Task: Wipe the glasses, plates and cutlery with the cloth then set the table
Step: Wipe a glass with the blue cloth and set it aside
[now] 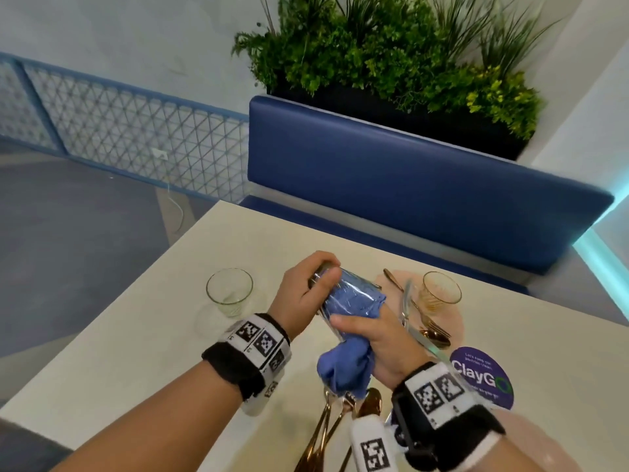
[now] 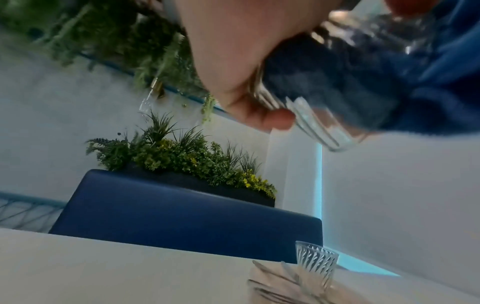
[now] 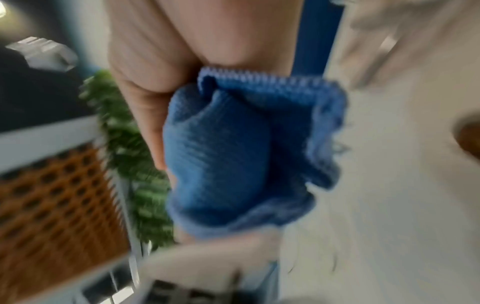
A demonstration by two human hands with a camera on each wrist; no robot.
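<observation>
— Wiping a glass [image 1: 343,294], is that the step in hand?

— It looks so. The left hand [image 1: 306,287] has its fingers curled round the base end of the glass and holds it on its side, up off the table [image 1: 143,335]. The blue cloth [image 1: 347,362] is stuffed into the mouth; you can see it through the wall of the glass in the head view and again in the left wrist view.

— And the other hand?

— The right hand [image 1: 377,342] grips the cloth where it bunches out of the mouth, thumb laid along the rim end. A loose tail of cloth hangs below that grip.

— How would you expect the glass to handle?

— Light, rigid, smooth-walled, so likely slippery against bare fingers, and breakable if it drops. The base is the thicker, safer end to hold, as the left hand does; the rim is where I would squeeze least. The cloth is soft and gives, so it can be turned inside without forcing the wall.

— What else sits near?

— To the outside of the left hand, a second glass [image 1: 229,291] stands upright. Beyond the right hand, a small patterned glass [image 1: 441,289] stands on a pale plate [image 1: 456,321] with cutlery [image 1: 413,318]. More cutlery [image 1: 337,424] lies under the cloth's tail.
</observation>
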